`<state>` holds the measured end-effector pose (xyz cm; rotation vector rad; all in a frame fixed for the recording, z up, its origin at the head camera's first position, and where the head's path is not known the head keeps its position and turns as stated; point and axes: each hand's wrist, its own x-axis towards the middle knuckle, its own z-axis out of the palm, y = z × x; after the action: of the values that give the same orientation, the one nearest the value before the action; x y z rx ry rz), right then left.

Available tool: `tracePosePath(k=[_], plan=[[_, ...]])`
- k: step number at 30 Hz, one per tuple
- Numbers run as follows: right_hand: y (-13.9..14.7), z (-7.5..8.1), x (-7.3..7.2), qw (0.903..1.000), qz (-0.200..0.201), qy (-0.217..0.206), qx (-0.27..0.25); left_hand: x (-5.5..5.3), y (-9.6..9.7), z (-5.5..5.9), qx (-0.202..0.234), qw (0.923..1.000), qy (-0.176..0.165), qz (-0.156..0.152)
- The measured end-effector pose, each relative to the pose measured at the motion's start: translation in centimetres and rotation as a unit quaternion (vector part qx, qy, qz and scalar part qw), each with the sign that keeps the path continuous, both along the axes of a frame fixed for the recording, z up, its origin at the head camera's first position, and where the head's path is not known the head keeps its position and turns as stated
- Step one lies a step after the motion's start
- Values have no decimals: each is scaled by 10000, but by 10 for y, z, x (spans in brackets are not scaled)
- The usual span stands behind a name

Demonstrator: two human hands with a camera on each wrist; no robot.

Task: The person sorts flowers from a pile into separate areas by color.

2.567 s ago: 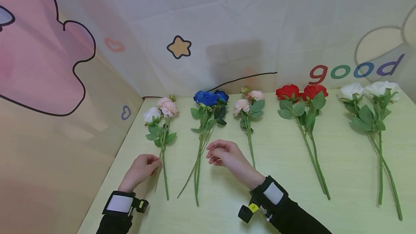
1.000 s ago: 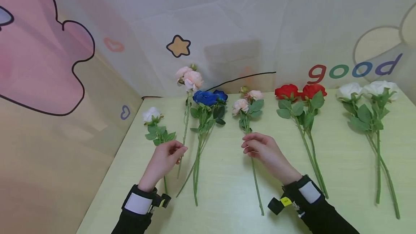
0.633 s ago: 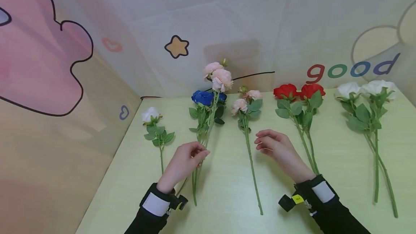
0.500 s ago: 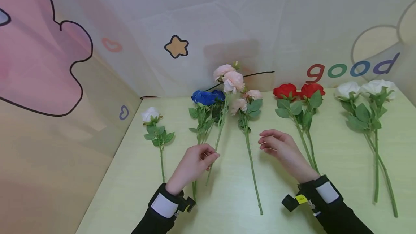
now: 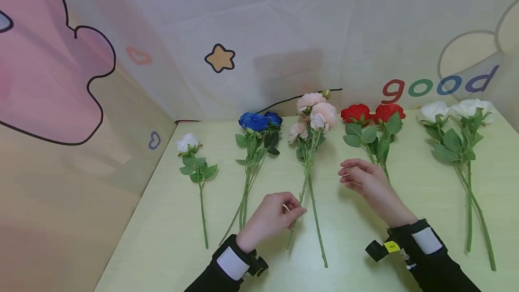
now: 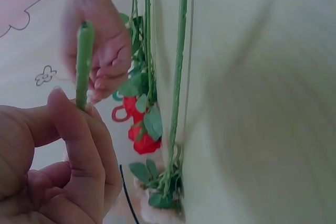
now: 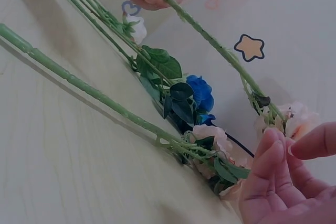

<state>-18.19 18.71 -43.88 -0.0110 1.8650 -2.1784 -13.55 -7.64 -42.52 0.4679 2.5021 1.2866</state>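
My left hand (image 5: 275,217) pinches the thin green stem of a pink rose (image 5: 323,116) between thumb and fingertips. The stem's cut end (image 6: 84,61) sticks up past the fingers in the left wrist view. Its blooms hang over another pink rose (image 5: 298,130) that lies on the table, partly covering it. My right hand (image 5: 375,188) hovers to the right of these, fingers loosely bent and holding nothing, just in front of the red roses (image 5: 373,114). In the right wrist view, the held stem (image 7: 210,40) runs from the left hand down toward its blooms.
On the pale table (image 5: 162,256), a single white rose (image 5: 188,143) lies far left and blue roses (image 5: 259,122) beside it. White roses (image 5: 456,111) lie at the far right. A printed backdrop (image 5: 284,26) rises behind the table's back edge.
My left hand has taken the pink rose from beside the white one, lifted it and carried it right, past the blue roses. My right hand has shifted right.
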Motion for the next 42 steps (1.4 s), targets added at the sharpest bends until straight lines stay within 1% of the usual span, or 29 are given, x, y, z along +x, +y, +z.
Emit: tracePosePath(k=[7, 14, 15, 16, 18, 19, 21, 23, 25, 26, 29, 34, 40, 42], plan=[[0, 0, 0, 9997, -56, -72, -211, 5, 15, -9, 26, 9998, -192, -81], [-1, -2, -2, 9998, -50, -92, -193, 7, 22, -18, 39, 9990, -425, -110], [-2, -3, -2, 9999, -47, -61, -76, 7, 23, -19, 55, 9987, -487, -101], [-2, -4, -2, 9999, -31, 11, 150, 8, 23, -19, 64, 9984, -549, -95], [-3, -6, -2, 9968, 46, 187, 770, 8, 25, -21, 96, 9975, -692, -104], [-4, -7, -3, 9930, 122, 266, 1145, 8, 26, -22, 111, 9970, -755, -119], [-5, -9, -2, 9814, 338, 412, 1845, 8, 28, -24, 119, 9962, -843, -163], [-8, -11, -2, 9722, 618, 464, 2212, 7, 30, -26, 94, 9959, -874, -227], [-12, -12, -1, 9677, 868, 441, 2326, 7, 33, -28, 47, 9959, -859, -280], [-14, -13, -1, 9673, 941, 424, 2316, 6, 34, -29, 28, 9959, -847, -303], [-21, -14, 0, 9661, 1030, 462, 2320, 6, 38, -31, -36, 9962, -804, -347], [-30, -18, 0, 9652, 923, 612, 2371, 7, 42, -31, -181, 9965, -690, -428], [-36, -19, 1, 9672, 776, 607, 2342, 8, 44, -29, -479, 9960, -515, -546], [-36, -19, 1, 9682, 748, 616, 2308, 8, 43, -28, -574, 9958, -401, -585]])
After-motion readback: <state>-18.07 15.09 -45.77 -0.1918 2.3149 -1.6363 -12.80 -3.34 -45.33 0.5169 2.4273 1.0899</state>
